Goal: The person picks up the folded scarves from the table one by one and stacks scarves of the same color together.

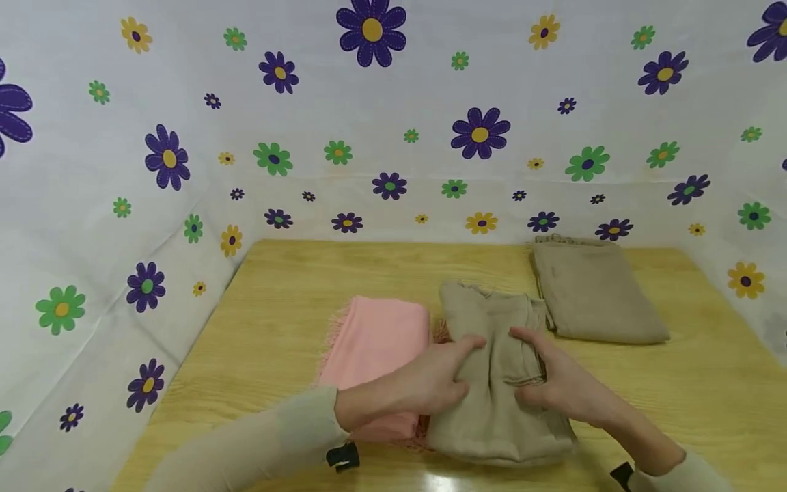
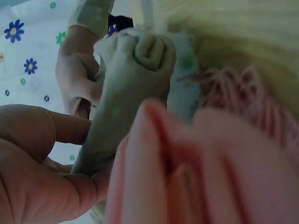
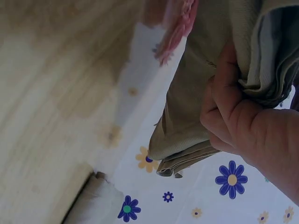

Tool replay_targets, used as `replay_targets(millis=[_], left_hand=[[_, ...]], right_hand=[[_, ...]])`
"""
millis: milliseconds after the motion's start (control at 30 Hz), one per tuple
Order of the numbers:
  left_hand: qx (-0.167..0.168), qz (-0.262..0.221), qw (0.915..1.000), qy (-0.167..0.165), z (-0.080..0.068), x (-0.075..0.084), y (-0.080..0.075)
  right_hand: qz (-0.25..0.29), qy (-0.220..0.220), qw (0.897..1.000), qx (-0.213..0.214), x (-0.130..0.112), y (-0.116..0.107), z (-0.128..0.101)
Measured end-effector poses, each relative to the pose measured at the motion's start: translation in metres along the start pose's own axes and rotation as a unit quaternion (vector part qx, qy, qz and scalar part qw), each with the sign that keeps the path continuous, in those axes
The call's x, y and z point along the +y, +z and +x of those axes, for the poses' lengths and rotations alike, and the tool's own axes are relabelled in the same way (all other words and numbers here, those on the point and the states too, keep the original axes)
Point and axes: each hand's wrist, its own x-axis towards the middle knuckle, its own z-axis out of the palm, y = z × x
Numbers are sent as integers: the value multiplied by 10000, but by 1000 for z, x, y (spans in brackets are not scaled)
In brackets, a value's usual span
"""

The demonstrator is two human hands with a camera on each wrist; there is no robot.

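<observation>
A folded beige scarf (image 1: 476,424) lies in front of me with both hands on it. My left hand (image 1: 436,379) grips its left side; in the left wrist view, thumb and fingers (image 2: 70,128) pinch the thick folded edge. On the opposite side my right hand (image 1: 568,383) holds a narrower folded layer, and in the right wrist view its fingers (image 3: 227,70) are tucked around the stacked layers. A folded pink scarf (image 1: 390,335) with fringed edges lies right beside the beige one, partly behind my left forearm. Fingertips under the cloth are hidden.
Another folded beige scarf (image 1: 596,294), fringed along its far edge, lies at the back right of the wooden table (image 1: 289,287). A white cloth with printed flowers (image 1: 424,96) hangs behind the table and along both sides.
</observation>
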Motion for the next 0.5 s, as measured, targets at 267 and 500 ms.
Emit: replay_targets(millis=[267,500], left_hand=[[-595,44,9973,-438,-15,-2,27],[403,3599,9314,379,-33,-7,50]], right_hand=[[-15,313,9993,-227,13,19,-5],[-26,556,9982,-207,25,19,-5]])
